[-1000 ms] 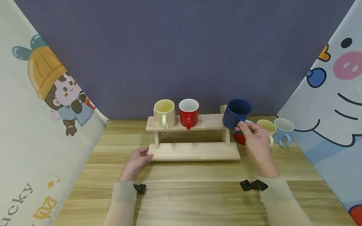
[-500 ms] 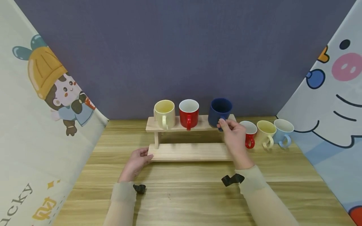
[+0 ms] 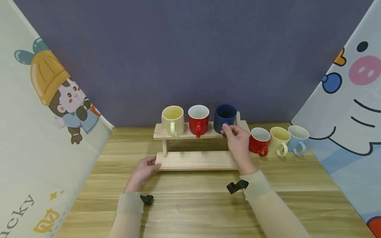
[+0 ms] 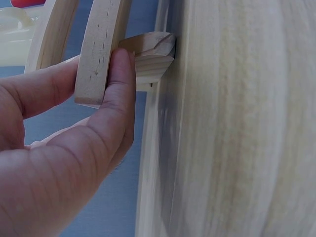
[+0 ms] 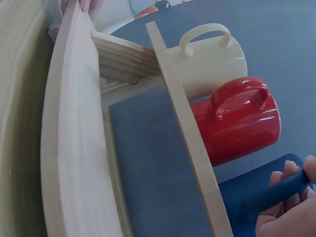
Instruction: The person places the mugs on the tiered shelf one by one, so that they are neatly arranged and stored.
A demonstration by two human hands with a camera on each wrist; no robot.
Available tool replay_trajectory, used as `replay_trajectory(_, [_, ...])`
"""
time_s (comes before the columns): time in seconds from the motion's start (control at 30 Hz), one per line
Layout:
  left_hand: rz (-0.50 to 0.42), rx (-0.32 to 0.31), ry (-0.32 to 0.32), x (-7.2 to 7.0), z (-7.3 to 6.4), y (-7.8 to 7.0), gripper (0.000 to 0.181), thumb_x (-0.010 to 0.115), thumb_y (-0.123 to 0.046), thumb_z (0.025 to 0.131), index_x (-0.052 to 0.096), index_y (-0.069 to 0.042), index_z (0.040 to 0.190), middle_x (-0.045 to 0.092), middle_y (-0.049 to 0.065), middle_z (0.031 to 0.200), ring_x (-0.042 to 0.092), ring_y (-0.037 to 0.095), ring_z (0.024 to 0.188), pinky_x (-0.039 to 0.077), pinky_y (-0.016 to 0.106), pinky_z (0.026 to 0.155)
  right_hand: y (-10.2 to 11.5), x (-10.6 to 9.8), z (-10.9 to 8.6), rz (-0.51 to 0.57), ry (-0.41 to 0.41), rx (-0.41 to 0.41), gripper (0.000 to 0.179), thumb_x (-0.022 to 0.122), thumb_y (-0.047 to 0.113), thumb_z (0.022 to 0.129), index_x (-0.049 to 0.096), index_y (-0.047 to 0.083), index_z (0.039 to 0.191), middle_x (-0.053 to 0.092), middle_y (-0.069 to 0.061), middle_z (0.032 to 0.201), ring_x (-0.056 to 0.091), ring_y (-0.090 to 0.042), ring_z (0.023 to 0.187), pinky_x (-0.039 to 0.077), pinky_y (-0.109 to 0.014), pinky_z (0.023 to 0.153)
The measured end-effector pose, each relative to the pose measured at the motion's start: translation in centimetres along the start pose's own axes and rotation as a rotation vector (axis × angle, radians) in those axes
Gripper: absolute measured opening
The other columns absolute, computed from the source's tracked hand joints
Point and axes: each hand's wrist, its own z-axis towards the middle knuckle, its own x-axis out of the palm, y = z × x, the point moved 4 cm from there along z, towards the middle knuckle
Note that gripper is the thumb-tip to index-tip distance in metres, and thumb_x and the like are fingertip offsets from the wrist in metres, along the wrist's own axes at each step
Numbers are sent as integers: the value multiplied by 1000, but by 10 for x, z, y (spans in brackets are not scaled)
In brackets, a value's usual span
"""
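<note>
A two-tier wooden rack [image 3: 196, 161] stands against the back wall. My left hand [image 3: 146, 168] pinches the left end of its lower shelf [image 4: 93, 54], thumb on one face and fingers on the other. My right hand [image 3: 239, 142] holds a dark blue mug [image 3: 223, 116] by its handle, upright at the right part of the upper shelf. In the right wrist view the fingers curl round the blue handle [image 5: 281, 192]. Left of it on the upper shelf are a red mug [image 3: 198, 122] with white inside and a pale yellow mug [image 3: 174, 122], handles facing forward.
On the wooden table [image 3: 190, 211], right of the rack, a second red mug [image 3: 256, 141], a second yellow mug [image 3: 276, 140] and a light blue mug [image 3: 294, 138] stand in a row. Patterned panels [image 3: 342, 132] flank the table, and a dark wall [image 3: 190, 56] closes the back.
My right hand has carried the dark blue mug leftward, from over the rack's right end to beside the red mug on the upper shelf. The left hand stays in place.
</note>
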Motion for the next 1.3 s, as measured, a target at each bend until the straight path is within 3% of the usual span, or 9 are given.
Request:
replay_trajectory(0.6, [15,8,14,-1,0,1,57,62,0,101,34,17,148,53,25,127,58,28,108,53,43,94,3,-2,2,29,59,89,42,74,37,96,77,-5,99,73,-17,91,59,-21,92,44,-31,76])
replay_trajectory(0.8, [7,3,8,-1,2,1,56,62,1,100,36,16,147,55,24,124,60,25,104,54,41,92,3,-6,2,-4,103,121,46,72,42,96,77,-3,103,73,-15,99,56,-21,101,44,-34,84])
replay_trajectory(1.0, [3,6,2,0,2,1,55,62,2,100,37,17,147,55,24,123,59,25,103,55,39,91,2,-21,0,8,76,146,50,72,46,95,75,0,113,72,-13,103,59,-23,94,51,-30,79])
replay_trajectory(1.23, [-6,7,1,1,0,0,55,62,3,100,37,17,147,55,23,122,58,25,102,55,39,92,4,-47,2,11,15,97,44,71,36,98,72,-3,118,73,-17,107,64,-21,99,51,-25,86])
replay_trajectory(1.3, [-3,9,-1,1,-1,0,55,62,3,100,37,16,146,55,23,120,59,24,101,55,39,92,3,-55,2,-7,-9,94,42,70,35,99,72,-2,118,73,-14,107,63,-20,98,51,-23,80])
